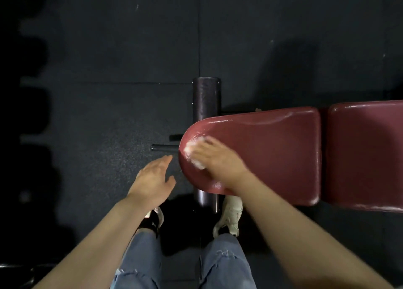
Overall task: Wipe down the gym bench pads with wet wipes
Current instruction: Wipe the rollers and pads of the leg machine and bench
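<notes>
Dark rubber flooring surrounds the maroon seat pad. Right hand presses a wet wipe on its rounded end, fingers flat; left hand hovers, fingers spread, holding nothing. Best to use overlapping strokes toward the back pad.

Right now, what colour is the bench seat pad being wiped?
Dark red, glossy vinyl seat pad, shown in the head view.
</notes>
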`<action>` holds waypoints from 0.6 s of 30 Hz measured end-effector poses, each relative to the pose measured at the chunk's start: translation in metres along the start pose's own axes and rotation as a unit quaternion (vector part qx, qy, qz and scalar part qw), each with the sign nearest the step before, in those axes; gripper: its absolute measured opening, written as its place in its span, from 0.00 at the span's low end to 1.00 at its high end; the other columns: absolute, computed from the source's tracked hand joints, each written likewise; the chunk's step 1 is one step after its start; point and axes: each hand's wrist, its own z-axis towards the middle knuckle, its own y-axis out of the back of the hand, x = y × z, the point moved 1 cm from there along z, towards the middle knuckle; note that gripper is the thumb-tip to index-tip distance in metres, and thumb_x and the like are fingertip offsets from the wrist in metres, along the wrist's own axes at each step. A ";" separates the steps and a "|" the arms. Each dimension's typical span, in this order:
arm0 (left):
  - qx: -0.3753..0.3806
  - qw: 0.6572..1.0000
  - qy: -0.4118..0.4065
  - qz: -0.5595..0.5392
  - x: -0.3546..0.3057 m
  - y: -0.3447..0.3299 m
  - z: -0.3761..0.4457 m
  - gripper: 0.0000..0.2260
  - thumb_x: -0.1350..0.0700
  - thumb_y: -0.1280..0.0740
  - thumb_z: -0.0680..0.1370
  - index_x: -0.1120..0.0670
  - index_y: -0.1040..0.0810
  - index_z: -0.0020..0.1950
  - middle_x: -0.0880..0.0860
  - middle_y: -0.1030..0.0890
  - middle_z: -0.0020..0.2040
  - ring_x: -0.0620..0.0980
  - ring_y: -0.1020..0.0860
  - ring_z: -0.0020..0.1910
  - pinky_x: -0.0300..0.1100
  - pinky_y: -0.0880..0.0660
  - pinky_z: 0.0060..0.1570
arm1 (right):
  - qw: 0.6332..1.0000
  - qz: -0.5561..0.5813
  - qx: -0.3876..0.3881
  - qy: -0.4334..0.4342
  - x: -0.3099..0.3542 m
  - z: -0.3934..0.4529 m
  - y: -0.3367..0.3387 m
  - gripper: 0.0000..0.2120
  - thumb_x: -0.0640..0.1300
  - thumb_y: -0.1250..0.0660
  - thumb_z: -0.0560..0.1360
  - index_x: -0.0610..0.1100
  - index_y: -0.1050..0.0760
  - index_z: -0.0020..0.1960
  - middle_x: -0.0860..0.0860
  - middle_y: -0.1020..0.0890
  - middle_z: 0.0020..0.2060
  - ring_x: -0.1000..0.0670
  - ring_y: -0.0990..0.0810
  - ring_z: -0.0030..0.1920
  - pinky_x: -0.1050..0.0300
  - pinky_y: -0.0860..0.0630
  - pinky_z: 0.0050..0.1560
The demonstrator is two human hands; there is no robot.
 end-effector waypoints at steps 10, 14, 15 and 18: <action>0.001 0.998 -0.026 -0.055 -0.012 -0.014 -0.005 0.30 0.54 0.39 0.81 0.49 0.47 0.80 0.47 0.45 0.80 0.46 0.47 0.79 0.44 0.49 0.77 | 0.850 -0.040 -0.203 -0.484 -0.026 -0.085 0.014 0.28 0.33 0.48 0.70 0.34 0.28 0.68 0.38 0.26 0.67 0.38 0.28 0.68 0.40 0.40 0.73; 0.013 0.997 -0.011 -0.075 0.001 -0.015 -0.005 0.30 0.55 0.38 0.81 0.51 0.47 0.80 0.47 0.44 0.80 0.46 0.47 0.78 0.44 0.46 0.77 | 0.970 0.016 -0.079 -0.229 0.024 -0.010 -0.022 0.24 0.35 0.47 0.71 0.39 0.23 0.63 0.42 0.22 0.62 0.39 0.23 0.61 0.46 0.33 0.70; 0.020 0.997 -0.010 -0.072 0.005 -0.015 -0.005 0.30 0.55 0.38 0.81 0.51 0.47 0.80 0.48 0.44 0.80 0.46 0.47 0.78 0.44 0.46 0.76 | 0.996 0.013 -0.010 -0.093 0.031 -0.011 -0.028 0.22 0.34 0.42 0.72 0.40 0.23 0.64 0.44 0.23 0.65 0.41 0.24 0.64 0.48 0.37 0.73; 0.038 0.998 -0.021 -0.051 0.010 -0.018 -0.006 0.31 0.55 0.37 0.80 0.52 0.47 0.80 0.50 0.44 0.80 0.48 0.46 0.79 0.44 0.46 0.76 | 0.999 0.012 0.000 0.050 0.000 -0.040 -0.011 0.22 0.36 0.30 0.73 0.43 0.24 0.66 0.47 0.23 0.67 0.46 0.26 0.68 0.52 0.41 0.75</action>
